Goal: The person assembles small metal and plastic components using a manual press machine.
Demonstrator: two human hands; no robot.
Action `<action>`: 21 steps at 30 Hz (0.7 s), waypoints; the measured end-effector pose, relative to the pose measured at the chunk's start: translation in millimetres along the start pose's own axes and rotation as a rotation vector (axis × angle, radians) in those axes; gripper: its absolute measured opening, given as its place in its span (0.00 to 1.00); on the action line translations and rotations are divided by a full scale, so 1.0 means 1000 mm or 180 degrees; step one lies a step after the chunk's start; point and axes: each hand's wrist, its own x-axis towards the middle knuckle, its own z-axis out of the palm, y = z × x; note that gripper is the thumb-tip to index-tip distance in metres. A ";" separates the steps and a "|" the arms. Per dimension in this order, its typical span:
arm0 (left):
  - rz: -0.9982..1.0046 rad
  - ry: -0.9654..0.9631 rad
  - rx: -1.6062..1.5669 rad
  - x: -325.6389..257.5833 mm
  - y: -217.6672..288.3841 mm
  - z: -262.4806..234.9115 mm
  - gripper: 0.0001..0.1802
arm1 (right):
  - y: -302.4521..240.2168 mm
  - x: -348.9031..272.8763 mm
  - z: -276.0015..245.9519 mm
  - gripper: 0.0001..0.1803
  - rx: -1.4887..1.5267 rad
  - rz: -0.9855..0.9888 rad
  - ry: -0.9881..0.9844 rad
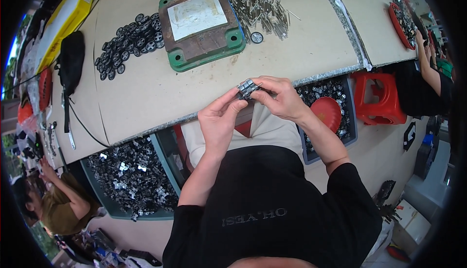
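In front of my body, over the table's near edge, both hands meet on a small black-and-silver part (248,88). My left hand (217,121) pinches its left side between thumb and fingers. From the other side, my right hand (281,99) grips it with thumb and forefinger. A thin metal tip shows beside the right thumb; whether it belongs to the part I cannot tell. Beyond the hands stands a green-framed press base (181,63) with a whitish plate. Black toy wheels (138,38) are heaped to its left, and thin metal pins (258,3) to its right.
One loose wheel (257,37) lies by the pins. Below the table edge, a bin (165,171) of dark parts is at left, and another bin (351,122) with a red bowl (327,114) at right. A red stool (377,98) stands farther right. Other people sit at both sides.
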 end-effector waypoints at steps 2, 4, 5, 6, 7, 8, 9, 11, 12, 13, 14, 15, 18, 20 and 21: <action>-0.0128 -0.0091 -0.0057 0.003 0.000 -0.003 0.18 | -0.008 0.001 -0.004 0.13 0.0373 0.0464 -0.0025; -0.0271 -0.0169 -0.0408 0.008 0.001 -0.007 0.20 | -0.010 0.005 -0.011 0.14 0.1254 0.1369 -0.0334; -0.0433 -0.0247 -0.0743 0.011 0.000 -0.009 0.21 | -0.002 0.007 -0.017 0.16 0.1315 0.1240 -0.0338; -0.0425 -0.0262 -0.0744 0.011 0.004 -0.010 0.21 | 0.000 0.013 -0.024 0.16 0.1307 0.1231 -0.0327; -0.0502 -0.0280 -0.0922 0.010 0.009 -0.011 0.22 | 0.001 0.020 -0.032 0.16 0.0294 0.0991 0.0091; -0.0579 -0.0285 -0.1098 0.010 0.012 -0.012 0.22 | 0.004 0.029 -0.038 0.16 -0.0710 0.0733 0.0494; -0.0620 -0.0390 -0.1185 0.011 0.011 -0.015 0.22 | 0.010 0.038 -0.042 0.16 -0.0721 0.0730 0.0496; -0.0671 -0.0476 -0.1243 0.012 0.011 -0.014 0.22 | 0.021 0.054 -0.041 0.15 -0.1867 0.0326 0.0952; -0.0727 -0.0557 -0.1294 0.012 0.011 -0.013 0.22 | 0.021 0.057 -0.038 0.15 -0.1872 0.0323 0.0947; -0.0725 -0.0553 -0.1300 0.012 0.010 -0.013 0.22 | 0.021 0.060 -0.034 0.14 -0.1968 0.0337 0.0982; -0.0745 -0.0571 -0.1320 0.011 0.008 -0.014 0.21 | 0.021 0.062 -0.031 0.13 -0.2057 0.0348 0.1012; -0.0767 -0.0589 -0.1340 0.011 0.007 -0.014 0.21 | 0.021 0.063 -0.031 0.13 -0.2052 0.0346 0.1000; -0.0781 -0.0531 -0.1460 0.010 0.008 -0.016 0.21 | 0.017 0.060 -0.031 0.13 -0.1698 0.0495 0.0843; -0.0767 -0.0496 -0.1487 0.010 0.008 -0.015 0.21 | 0.007 0.044 -0.025 0.11 -0.0539 0.0572 0.0997; -0.0751 -0.0475 -0.1502 0.010 0.008 -0.015 0.21 | -0.003 0.038 -0.020 0.11 -0.0533 0.0579 0.0975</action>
